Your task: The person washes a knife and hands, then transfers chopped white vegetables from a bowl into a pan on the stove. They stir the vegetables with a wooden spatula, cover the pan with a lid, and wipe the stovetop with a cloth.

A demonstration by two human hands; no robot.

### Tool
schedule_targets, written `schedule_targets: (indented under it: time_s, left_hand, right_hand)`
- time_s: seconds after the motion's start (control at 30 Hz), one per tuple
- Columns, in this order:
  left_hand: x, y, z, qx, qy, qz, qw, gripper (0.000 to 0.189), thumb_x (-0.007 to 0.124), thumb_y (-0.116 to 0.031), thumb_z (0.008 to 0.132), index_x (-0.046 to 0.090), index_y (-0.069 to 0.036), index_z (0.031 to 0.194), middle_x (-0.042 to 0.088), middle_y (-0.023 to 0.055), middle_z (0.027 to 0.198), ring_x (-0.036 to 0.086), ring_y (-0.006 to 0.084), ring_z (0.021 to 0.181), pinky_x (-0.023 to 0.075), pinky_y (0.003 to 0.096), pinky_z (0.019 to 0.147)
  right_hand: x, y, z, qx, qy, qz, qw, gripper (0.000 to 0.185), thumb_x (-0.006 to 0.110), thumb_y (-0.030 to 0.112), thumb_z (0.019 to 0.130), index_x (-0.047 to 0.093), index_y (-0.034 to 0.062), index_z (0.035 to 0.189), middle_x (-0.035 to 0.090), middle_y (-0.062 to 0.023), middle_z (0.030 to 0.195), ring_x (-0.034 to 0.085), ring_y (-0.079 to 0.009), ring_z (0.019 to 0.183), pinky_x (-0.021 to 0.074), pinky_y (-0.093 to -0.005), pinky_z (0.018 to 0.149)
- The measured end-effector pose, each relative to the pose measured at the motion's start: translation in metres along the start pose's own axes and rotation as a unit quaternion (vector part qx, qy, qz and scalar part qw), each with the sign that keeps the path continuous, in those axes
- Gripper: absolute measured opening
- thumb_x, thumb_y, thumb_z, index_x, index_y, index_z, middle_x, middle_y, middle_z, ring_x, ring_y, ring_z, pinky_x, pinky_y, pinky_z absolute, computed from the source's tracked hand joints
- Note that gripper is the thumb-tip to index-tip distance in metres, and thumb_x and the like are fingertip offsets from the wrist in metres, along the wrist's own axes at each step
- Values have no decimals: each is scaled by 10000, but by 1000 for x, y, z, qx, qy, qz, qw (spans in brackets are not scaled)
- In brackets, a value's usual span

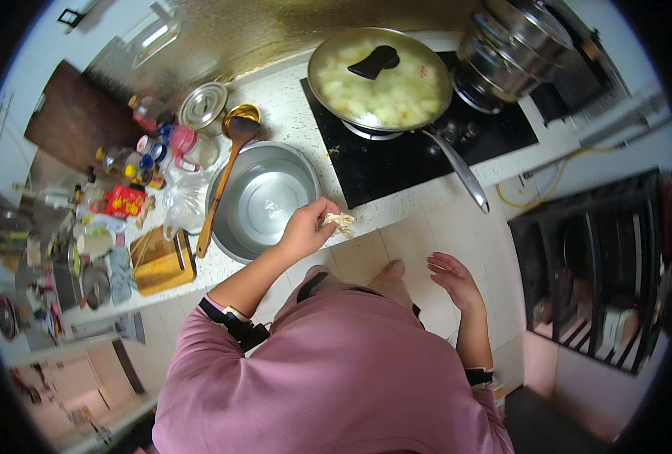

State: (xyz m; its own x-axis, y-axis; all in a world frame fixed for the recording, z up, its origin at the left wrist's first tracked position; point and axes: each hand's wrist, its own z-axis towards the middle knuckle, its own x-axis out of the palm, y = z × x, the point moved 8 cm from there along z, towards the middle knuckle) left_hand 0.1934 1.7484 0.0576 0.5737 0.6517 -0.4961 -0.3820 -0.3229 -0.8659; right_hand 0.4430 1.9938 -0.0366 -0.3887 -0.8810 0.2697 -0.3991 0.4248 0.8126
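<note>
In my left hand (311, 227) is a small crumpled cream-coloured piece (340, 222), perhaps paper or cloth, pinched between thumb and fingers. That hand is over the counter's front edge, just right of a large metal basin (267, 198), whose contents, if any, I cannot make out. Across the basin's left rim lies a wooden spatula (222, 190) with a dark blade. My right hand (454, 279) hangs over the floor, holding nothing, its fingers slightly apart. Beyond both hands, a wok (387, 105) of pale chopped food sits on the stove under a glass lid (378, 62).
The wok's metal handle (458, 167) juts out past the edge of the black glass hob (358, 181). A stacked steamer (509, 51) stands at the right. Bottles and jars (185, 144), a plastic bag (182, 196) and a wooden cutting board (165, 269) crowd the left counter.
</note>
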Motion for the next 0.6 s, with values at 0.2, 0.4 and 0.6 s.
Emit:
schedule_targets:
  time_s: [0.2,0.4,0.6]
  left_hand:
    - [24,-9,-5,38,-8,312,949,166,611,-59,748,571,-91,906,640,68,786,638,252,778,468,408,840]
    - [40,1,-13,88,52,442,891,95,526,-113,783,559,-88,869,647,68,910,626,217,931,410,434,997]
    - [29,2,-24,89,10,439,894,88,545,-116,765,556,-95,850,631,46,864,624,205,903,433,420,964]
  right_hand:
    - [93,25,125,52,272,-164,947,460,569,138,929,447,25,1359,564,-92,1273,537,-174,1157,424,-319,976]
    - [210,18,221,-43,208,-191,958,316,585,230,928,606,9,1152,647,-57,1031,569,-118,953,446,-261,831]
    - [235,12,224,-6,183,-222,958,276,582,249,917,651,7,1029,656,-42,881,561,-113,810,454,-275,739]
